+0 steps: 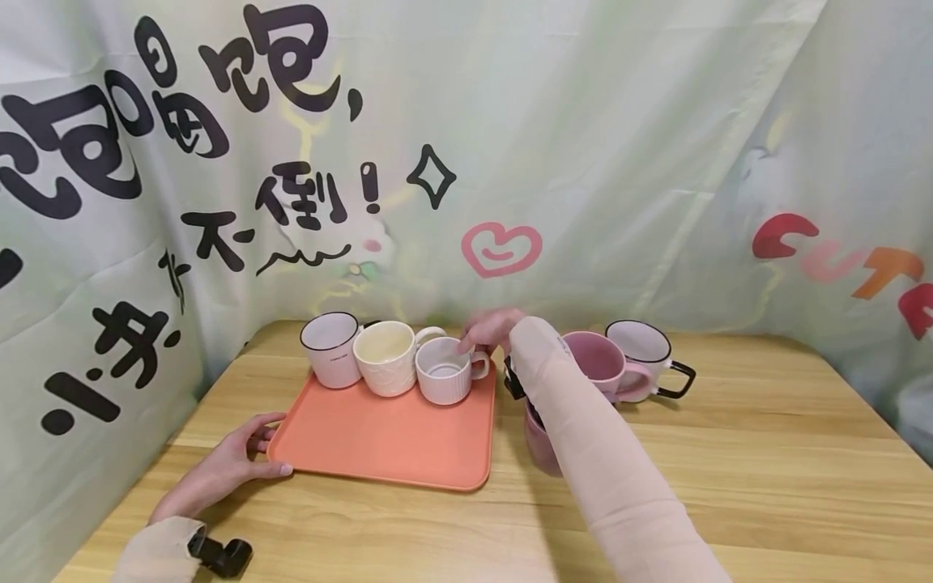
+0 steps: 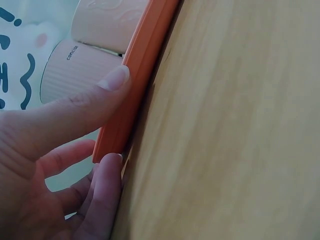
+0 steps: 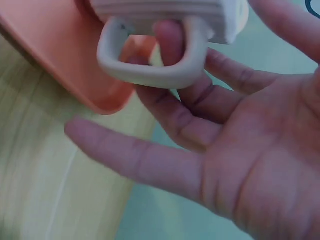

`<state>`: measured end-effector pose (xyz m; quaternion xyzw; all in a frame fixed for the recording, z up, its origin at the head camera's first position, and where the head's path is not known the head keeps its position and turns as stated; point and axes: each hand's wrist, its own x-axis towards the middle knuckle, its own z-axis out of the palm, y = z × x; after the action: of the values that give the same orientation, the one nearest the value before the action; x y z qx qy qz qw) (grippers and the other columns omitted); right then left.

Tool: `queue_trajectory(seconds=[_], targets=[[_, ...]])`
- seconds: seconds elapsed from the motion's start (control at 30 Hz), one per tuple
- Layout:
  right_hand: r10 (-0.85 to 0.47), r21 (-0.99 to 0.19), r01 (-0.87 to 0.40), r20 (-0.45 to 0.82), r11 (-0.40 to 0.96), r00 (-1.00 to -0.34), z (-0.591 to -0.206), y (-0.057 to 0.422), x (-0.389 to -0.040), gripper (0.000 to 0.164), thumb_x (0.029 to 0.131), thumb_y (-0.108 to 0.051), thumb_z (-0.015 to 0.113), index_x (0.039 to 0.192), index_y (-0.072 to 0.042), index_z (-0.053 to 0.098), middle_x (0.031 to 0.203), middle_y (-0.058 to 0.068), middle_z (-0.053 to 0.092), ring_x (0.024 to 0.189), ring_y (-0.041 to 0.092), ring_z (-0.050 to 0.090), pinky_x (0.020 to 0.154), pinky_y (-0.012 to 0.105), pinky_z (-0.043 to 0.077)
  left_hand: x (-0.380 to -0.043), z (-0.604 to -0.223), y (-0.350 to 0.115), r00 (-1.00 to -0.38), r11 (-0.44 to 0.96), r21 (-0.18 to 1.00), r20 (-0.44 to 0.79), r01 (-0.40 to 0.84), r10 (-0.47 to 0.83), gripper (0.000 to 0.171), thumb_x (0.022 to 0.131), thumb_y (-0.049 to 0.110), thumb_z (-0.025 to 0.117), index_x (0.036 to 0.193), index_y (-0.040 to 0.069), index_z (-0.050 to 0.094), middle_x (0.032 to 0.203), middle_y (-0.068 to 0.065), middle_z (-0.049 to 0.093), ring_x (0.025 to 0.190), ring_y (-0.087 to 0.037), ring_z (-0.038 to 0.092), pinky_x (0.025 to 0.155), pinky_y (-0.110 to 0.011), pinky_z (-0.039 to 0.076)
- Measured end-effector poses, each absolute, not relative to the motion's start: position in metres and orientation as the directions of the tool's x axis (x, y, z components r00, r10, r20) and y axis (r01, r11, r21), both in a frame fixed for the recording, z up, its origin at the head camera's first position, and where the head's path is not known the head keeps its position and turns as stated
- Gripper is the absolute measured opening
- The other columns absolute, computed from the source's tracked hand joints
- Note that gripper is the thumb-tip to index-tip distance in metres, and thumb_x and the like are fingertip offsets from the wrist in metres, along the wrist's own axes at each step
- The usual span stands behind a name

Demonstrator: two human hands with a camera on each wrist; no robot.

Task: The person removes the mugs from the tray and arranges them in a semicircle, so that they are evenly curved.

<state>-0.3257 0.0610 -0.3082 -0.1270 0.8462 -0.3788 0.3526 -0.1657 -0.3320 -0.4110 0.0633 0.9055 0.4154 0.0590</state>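
In the head view, an orange tray (image 1: 379, 441) carries three mugs along its far side: a pale one with a dark rim (image 1: 331, 360), a cream embossed one (image 1: 386, 368) and a small white ribbed one (image 1: 443, 382). My right hand (image 1: 492, 330) holds the ribbed mug from behind; the right wrist view has a fingertip poking through its handle (image 3: 150, 75), while another finger stretches out free. At the tray's near left corner, my left hand (image 1: 227, 463) grips the edge. Its thumb (image 2: 85, 102) presses the tray rim (image 2: 137, 80), fingers lying round the outside and low.
Right of the tray stand a pink mug (image 1: 594, 356), another pink mug (image 1: 541, 449) partly behind the right sleeve (image 1: 583, 437), and a white mug with black rim and handle (image 1: 649, 348). A printed cloth (image 1: 583, 146) hangs behind the wooden table (image 1: 787, 453).
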Motion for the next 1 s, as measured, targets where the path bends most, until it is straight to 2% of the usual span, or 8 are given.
queue_trajectory(seconds=[0.1, 0.2, 0.3, 0.37, 0.63, 0.8, 0.9, 1.0], targets=[[-0.471, -0.736, 0.088, -0.515, 0.671, -0.716, -0.312, 0.06, -0.325, 0.009, 0.098, -0.007, 0.059, 0.101, 0.001, 0.057, 0.078, 0.007, 0.051, 0.078, 0.022, 0.051, 0.091, 0.052, 0.048, -0.165, -0.411, -0.332, -0.987, 0.649, 0.759, -0.062, 0.051, 0.15, 0.084, 0.083, 0.012, 0.085, 0.146, -0.013, 0.036, 0.117, -0.017, 0.059, 0.1, -0.023, 0.058, 0.08, -0.029, 0.048], [-0.461, -0.748, 0.141, -0.533, 0.649, -0.709, -0.314, 0.058, -0.324, 0.009, 0.097, -0.005, 0.057, 0.103, 0.0, 0.053, 0.074, 0.01, 0.05, 0.073, 0.022, 0.051, 0.091, 0.066, 0.046, -0.165, -0.411, -0.331, -0.987, 0.649, 0.76, -0.065, 0.046, 0.145, 0.084, 0.082, 0.013, 0.086, 0.146, -0.013, 0.036, 0.117, -0.017, 0.06, 0.1, -0.023, 0.058, 0.08, -0.029, 0.048], [-0.471, -0.762, 0.143, -0.524, 0.632, -0.71, -0.314, 0.057, -0.325, 0.012, 0.097, -0.004, 0.053, 0.108, 0.0, 0.05, 0.068, 0.008, 0.043, 0.063, 0.019, 0.045, 0.092, 0.066, 0.046, -0.164, -0.41, -0.33, -0.987, 0.652, 0.757, -0.06, 0.053, 0.15, 0.084, 0.083, 0.013, 0.085, 0.145, -0.014, 0.036, 0.117, -0.018, 0.06, 0.1, -0.024, 0.057, 0.08, -0.03, 0.048], [-0.476, -0.767, 0.129, -0.511, 0.629, -0.716, -0.311, 0.057, -0.325, 0.015, 0.098, -0.005, 0.051, 0.112, 0.0, 0.048, 0.065, 0.007, 0.038, 0.059, 0.017, 0.04, 0.091, 0.063, 0.047, -0.165, -0.411, -0.33, -0.988, 0.656, 0.753, -0.065, 0.044, 0.14, 0.085, 0.083, 0.014, 0.086, 0.146, -0.013, 0.036, 0.117, -0.017, 0.06, 0.1, -0.023, 0.058, 0.081, -0.029, 0.048], [-0.495, -0.805, 0.108, -0.458, 0.583, -0.738, -0.299, 0.066, -0.328, 0.035, 0.104, -0.009, 0.046, 0.138, -0.004, 0.044, 0.065, 0.004, 0.03, 0.058, 0.017, 0.031, 0.087, 0.066, 0.048, -0.166, -0.412, -0.332, -0.988, 0.652, 0.757, -0.056, 0.053, 0.145, 0.084, 0.083, 0.012, 0.085, 0.146, -0.014, 0.035, 0.118, -0.018, 0.06, 0.101, -0.025, 0.057, 0.08, -0.029, 0.048], [-0.542, -0.847, 0.086, -0.41, 0.524, -0.734, -0.288, 0.07, -0.327, 0.036, 0.106, -0.015, 0.048, 0.139, -0.001, 0.042, 0.063, 0.002, 0.029, 0.055, 0.014, 0.03, 0.067, 0.046, 0.055, -0.165, -0.413, -0.332, -0.988, 0.641, 0.766, -0.065, 0.041, 0.142, 0.084, 0.082, 0.012, 0.086, 0.146, -0.013, 0.036, 0.119, -0.018, 0.059, 0.101, -0.024, 0.058, 0.081, -0.029, 0.048], [-0.578, -0.874, 0.054, -0.365, 0.483, -0.73, -0.281, 0.07, -0.326, 0.036, 0.105, -0.018, 0.054, 0.134, 0.002, 0.044, 0.061, 0.001, 0.029, 0.054, 0.013, 0.029, 0.058, 0.036, 0.051, -0.165, -0.413, -0.332, -0.987, 0.623, 0.781, -0.058, 0.048, 0.149, 0.084, 0.082, 0.01, 0.086, 0.146, -0.013, 0.036, 0.118, -0.019, 0.059, 0.101, -0.024, 0.058, 0.08, -0.028, 0.048], [-0.608, -0.892, 0.017, -0.322, 0.453, -0.725, -0.274, 0.073, -0.326, 0.037, 0.103, -0.018, 0.06, 0.131, 0.002, 0.045, 0.061, 0.001, 0.029, 0.055, 0.014, 0.027, 0.053, 0.03, 0.044, -0.165, -0.413, -0.333, -0.985, 0.606, 0.793, -0.05, 0.06, 0.163, 0.084, 0.082, 0.007, 0.085, 0.146, -0.015, 0.034, 0.118, -0.02, 0.059, 0.101, -0.025, 0.058, 0.08, -0.028, 0.048]])
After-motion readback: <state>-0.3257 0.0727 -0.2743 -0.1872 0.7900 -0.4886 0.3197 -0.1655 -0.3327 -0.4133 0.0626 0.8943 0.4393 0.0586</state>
